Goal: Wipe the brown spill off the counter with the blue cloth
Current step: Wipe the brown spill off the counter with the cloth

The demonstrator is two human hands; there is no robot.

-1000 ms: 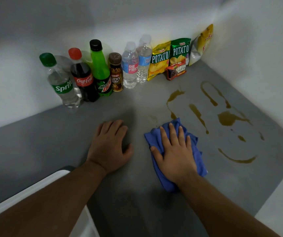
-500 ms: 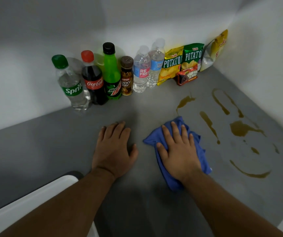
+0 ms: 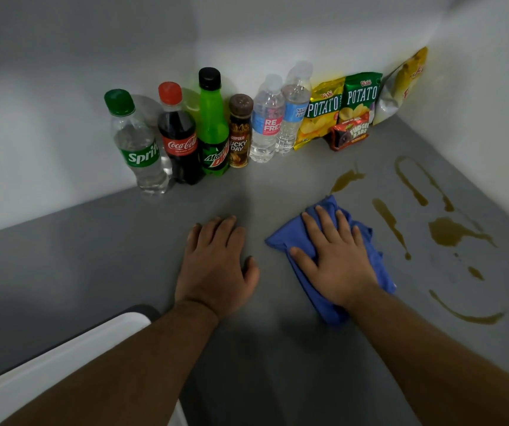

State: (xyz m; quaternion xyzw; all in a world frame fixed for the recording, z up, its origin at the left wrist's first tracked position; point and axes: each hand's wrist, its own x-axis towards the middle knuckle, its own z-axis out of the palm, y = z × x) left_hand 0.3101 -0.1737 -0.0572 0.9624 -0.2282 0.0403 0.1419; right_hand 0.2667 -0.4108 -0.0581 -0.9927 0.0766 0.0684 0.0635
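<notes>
A crumpled blue cloth point(image 3: 287, 238) lies on the grey counter point(image 3: 78, 256). My right hand point(image 3: 336, 259) presses flat on it with straight, spread fingers. Brown spill point(image 3: 449, 235) lies in several streaks and puddles to the right of the cloth, reaching towards the right wall; one small puddle point(image 3: 345, 179) sits just beyond the cloth's far edge. My left hand point(image 3: 216, 265) rests flat on the bare counter to the left of the cloth, holding nothing.
Along the back wall stand a Sprite bottle point(image 3: 139, 146), a Coca-Cola bottle point(image 3: 179, 136), a green Mountain Dew bottle point(image 3: 213, 127), a coffee bottle point(image 3: 240, 133), two water bottles point(image 3: 268, 124) and snack bags point(image 3: 342, 109). A white object point(image 3: 47, 370) is at the lower left.
My right hand has kept the cloth pressed down and shifted it slightly towards the far puddle. The camera view has swung left. My left hand stays planted.
</notes>
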